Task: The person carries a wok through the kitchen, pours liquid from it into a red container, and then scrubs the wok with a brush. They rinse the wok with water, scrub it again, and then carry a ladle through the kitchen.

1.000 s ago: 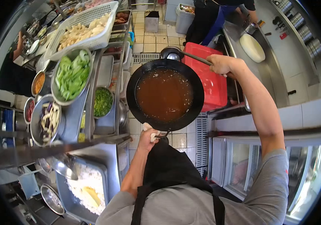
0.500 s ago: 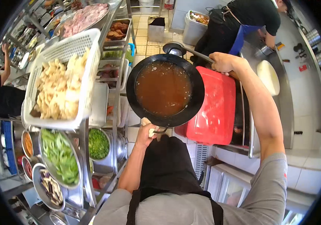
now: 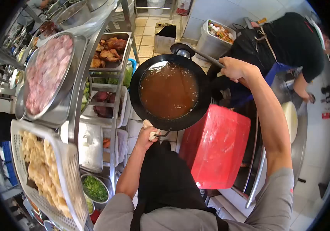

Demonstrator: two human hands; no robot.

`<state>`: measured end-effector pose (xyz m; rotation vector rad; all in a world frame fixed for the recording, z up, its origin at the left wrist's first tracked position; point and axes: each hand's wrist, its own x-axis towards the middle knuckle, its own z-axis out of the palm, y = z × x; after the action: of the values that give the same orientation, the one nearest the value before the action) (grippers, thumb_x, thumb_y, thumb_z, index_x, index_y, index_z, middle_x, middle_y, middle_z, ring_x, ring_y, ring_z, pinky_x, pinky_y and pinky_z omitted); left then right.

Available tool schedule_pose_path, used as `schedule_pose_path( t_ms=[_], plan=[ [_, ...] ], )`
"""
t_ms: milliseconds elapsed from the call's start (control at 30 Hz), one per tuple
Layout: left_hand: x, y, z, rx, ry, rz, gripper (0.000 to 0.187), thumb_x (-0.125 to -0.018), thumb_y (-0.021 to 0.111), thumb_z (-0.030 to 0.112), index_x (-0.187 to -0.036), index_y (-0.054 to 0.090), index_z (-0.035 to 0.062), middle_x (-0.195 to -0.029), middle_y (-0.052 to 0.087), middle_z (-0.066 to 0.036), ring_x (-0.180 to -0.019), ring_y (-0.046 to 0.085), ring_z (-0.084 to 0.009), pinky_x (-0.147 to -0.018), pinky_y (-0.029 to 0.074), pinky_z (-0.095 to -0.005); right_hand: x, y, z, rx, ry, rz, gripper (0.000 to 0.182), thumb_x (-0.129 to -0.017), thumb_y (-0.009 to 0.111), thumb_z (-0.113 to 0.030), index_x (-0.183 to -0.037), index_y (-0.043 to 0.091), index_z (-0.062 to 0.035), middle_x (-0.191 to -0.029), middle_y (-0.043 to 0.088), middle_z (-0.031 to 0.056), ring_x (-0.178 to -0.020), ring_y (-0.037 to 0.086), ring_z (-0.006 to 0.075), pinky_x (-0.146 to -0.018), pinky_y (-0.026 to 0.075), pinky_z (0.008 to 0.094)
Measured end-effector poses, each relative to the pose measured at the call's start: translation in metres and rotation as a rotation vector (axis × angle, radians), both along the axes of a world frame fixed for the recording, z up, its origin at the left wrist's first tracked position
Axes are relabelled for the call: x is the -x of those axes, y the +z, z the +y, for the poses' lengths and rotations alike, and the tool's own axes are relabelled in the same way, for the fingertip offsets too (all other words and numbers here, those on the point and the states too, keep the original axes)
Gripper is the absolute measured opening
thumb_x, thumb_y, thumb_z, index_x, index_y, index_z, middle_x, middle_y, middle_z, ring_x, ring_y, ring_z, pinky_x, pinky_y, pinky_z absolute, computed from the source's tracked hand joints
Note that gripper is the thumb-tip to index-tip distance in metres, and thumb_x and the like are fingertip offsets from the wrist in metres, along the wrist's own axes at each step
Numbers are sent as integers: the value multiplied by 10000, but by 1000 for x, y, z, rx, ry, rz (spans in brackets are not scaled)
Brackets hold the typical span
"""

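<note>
A black wok (image 3: 202, 92) of brown liquid (image 3: 169, 92) with small pale bits floating in it is held in front of my body. My left hand (image 3: 145, 140) is closed round its near loop handle, with a pale cloth (image 3: 148, 124) bunched in the grip. Past the far right rim, my right hand (image 3: 234, 70) grips the long handle of a ladle (image 3: 207, 58). The ladle's dark round bowl lies beyond the wok's far edge, partly covering a shiny metal piece I cannot make out.
A red container (image 3: 221, 148) stands right of the wok. Along the left, a rack carries raw meat (image 3: 49, 73), a white basket (image 3: 66, 161) of pale pieces and roasted meat (image 3: 109, 50). A bent-over co-worker (image 3: 288, 42) is at the right, near a waste bin (image 3: 215, 42).
My view has advanced along the aisle with the wok and ladle. The white basket and red container now sit lower in view, and the co-worker has shifted right. Both grips look unchanged.
</note>
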<state>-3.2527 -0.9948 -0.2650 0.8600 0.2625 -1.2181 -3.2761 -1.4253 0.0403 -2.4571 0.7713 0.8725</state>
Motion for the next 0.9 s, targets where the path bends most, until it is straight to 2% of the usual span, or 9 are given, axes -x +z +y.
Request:
schedule_pose_path(
  t_ms=[67, 300, 367, 467, 567, 767, 800, 833, 900],
  plan=[
    [-27, -12, -25, -4, 6, 6, 134, -870, 652, 54, -984, 587, 30, -806, 678, -173, -593, 640, -194, -393, 431, -261, -27, -19, -35, -20, -16, -24, 482, -952, 540, -76, -1411, 489, 63, -707, 582, 97, -480, 556, 179, -450, 460, 348],
    [-130, -47, -114, -46, -39, -31, 173, -855, 659, 33, -1006, 577, 59, -814, 664, -133, -642, 652, -183, -412, 422, -274, -106, -65, -119, -27, -84, -101, 434, -933, 541, -61, -1342, 518, 84, -662, 545, 87, -467, 543, 184, -423, 438, 353],
    [-159, -69, -136, -8, -79, -42, 174, -856, 657, 29, -1008, 576, 57, -818, 661, -125, -639, 649, -180, -411, 420, -272, -129, -80, -149, -26, -62, -64, 427, -927, 541, -59, -1327, 530, 91, -656, 561, 98, -470, 555, 191, -428, 443, 364],
    [-196, -70, -173, -62, -63, -58, 152, -861, 655, 27, -994, 587, 55, -803, 657, -118, -626, 642, -176, -408, 415, -271, -161, -97, -180, -2, -55, -30, 415, -915, 532, -49, -1303, 536, 98, -666, 586, 123, -478, 572, 205, -445, 453, 381],
    [-226, -110, -201, -94, -67, -26, 113, -879, 645, 37, -964, 571, 30, -773, 676, -186, -527, 602, -182, -377, 411, -267, -194, -112, -205, 2, -73, -6, 366, -913, 527, -51, -1248, 546, 95, -658, 578, 123, -476, 569, 210, -455, 457, 383],
    [-279, -152, -250, -135, -99, -32, 93, -880, 649, 50, -947, 591, 22, -791, 681, -179, -545, 607, -180, -389, 417, -272, -231, -162, -269, -9, -88, -12, 248, -913, 521, -51, -1133, 553, 58, -661, 560, 101, -489, 562, 199, -448, 449, 381],
    [-287, -161, -258, -130, -114, -28, 67, -874, 647, 50, -923, 612, 20, -790, 677, -165, -567, 618, -183, -398, 421, -274, -236, -172, -281, 10, -94, -5, 289, -921, 530, -83, -1161, 591, 66, -674, 615, 156, -529, 623, 265, -522, 495, 435],
    [-296, -170, -265, -126, -128, -24, 45, -869, 645, 49, -898, 633, 18, -789, 674, -152, -588, 628, -186, -407, 426, -277, -242, -181, -293, -2, -85, -5, 332, -927, 530, -89, -1217, 588, 63, -689, 621, 156, -524, 620, 254, -514, 492, 431],
    [-312, -173, -283, -119, -139, 8, 83, -850, 653, 40, -925, 621, 24, -772, 660, -147, -592, 631, -186, -402, 421, -277, -249, -197, -310, -5, -124, -45, 231, -925, 544, -84, -1134, 537, 14, -674, 524, 75, -507, 538, 180, -420, 430, 363]
  ],
)
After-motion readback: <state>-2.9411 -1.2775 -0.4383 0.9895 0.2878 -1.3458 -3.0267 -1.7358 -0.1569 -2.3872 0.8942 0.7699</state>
